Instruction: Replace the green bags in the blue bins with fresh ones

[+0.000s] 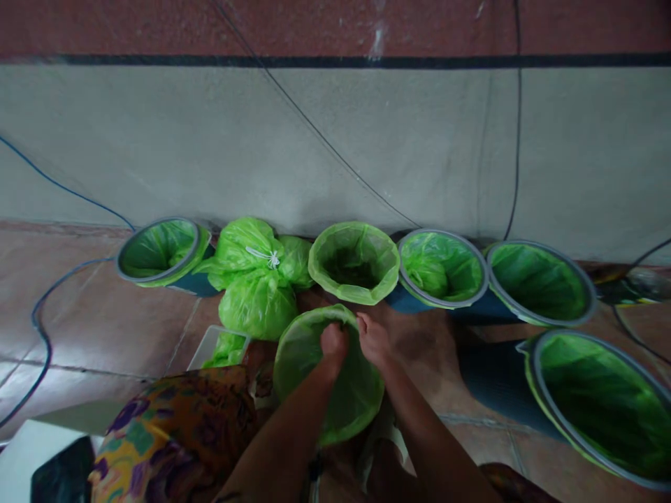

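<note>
Between my knees stands a bin point(309, 412) lined with a thin green plastic bin liner point(296, 349), its edge folded outward around the rim. My left hand point(334, 341) is closed in a fist just inside the far rim, on the liner; its fingertips are hidden. My right hand point(373, 339) pinches the liner's edge at the far right of the rim. Directly beyond stands another bin with a light green liner point(354, 288) over its rim and a dark interior.
Along the wall stand bins with grey rings over green liners: one left point(198, 244), two right point(485, 279) point(592, 293). Another point(535, 363) tilts at front right. Tied green bags point(256, 307) lie left of centre, near a white tray point(202, 346). A blue hose point(39, 328) crosses the floor.
</note>
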Tool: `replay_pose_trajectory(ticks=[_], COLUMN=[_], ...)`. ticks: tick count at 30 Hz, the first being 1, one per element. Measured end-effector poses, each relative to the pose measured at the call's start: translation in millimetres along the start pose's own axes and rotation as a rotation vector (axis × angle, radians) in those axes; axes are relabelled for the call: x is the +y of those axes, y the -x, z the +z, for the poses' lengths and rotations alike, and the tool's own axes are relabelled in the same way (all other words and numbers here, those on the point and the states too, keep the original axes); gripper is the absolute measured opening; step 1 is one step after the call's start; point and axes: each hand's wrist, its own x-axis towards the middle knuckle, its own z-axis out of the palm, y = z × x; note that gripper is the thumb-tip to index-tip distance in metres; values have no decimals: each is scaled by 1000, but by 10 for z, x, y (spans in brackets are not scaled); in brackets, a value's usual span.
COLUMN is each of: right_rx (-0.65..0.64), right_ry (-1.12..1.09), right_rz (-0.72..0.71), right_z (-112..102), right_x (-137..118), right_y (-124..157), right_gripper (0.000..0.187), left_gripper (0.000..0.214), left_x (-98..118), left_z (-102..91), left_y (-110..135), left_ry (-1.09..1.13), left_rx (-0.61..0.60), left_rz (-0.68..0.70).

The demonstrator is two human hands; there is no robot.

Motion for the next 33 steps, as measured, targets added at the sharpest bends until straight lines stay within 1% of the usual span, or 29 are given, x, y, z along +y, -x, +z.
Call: replay_pose_trajectory(ticks=[3, 5, 8, 11, 13, 16, 17, 18, 20, 23, 25, 27, 30, 31, 33], right_rx=[-74, -79, -36, 26, 94, 223, 245, 245, 182, 49, -5, -30, -1, 29, 117], right_ry=[141, 183, 199, 206, 169, 55, 28, 17, 36, 113, 172, 230, 265, 260, 225], right_rz=[-10, -9, -21, -38, -75, -201, -247, -285, -315, -279, -243, -209, -118, -62, 74], right_z=[76, 115, 144, 105, 44, -28, -31, -21, 34, 133, 155, 132, 68, 59, 79], right_x=[67, 126, 211, 222, 159, -22, -89, -151, -245, -295, -294, -287, -248, -217, -124], right_y=[69, 141, 259, 328, 311, 192, 138, 84, -14, -113, -145, -149, -81, -29, 123], right_gripper=[46, 49, 51, 53, 51, 42, 41, 40, 37, 33, 33, 34, 34, 34, 35], left_gripper=[19, 21, 23, 24, 22, 18, 17, 16, 14, 10, 8, 8, 14, 13, 13], left_x=[-86, -143, -197, -216, -231, -278, -298, -318, -356, -390, -390, -370, -309, -285, -238], left_z=[32, 79, 154, 181, 165, 129, 124, 125, 140, 162, 146, 91, -43, -92, -176], left_y=[-27, -5, 40, 50, 42, 36, 38, 42, 49, 61, 82, 127, 242, 287, 370], left_ry=[-5, -18, -25, -11, -12, -16, -14, -11, -20, -50, -50, -20, 45, 66, 97], left_rx=[-30, -81, -165, -187, -182, -171, -166, -162, -160, -170, -162, -147, -110, -63, 91], left_rz=[71, 114, 128, 111, 125, 160, 160, 156, 141, 114, 95, 95, 101, 86, 35])
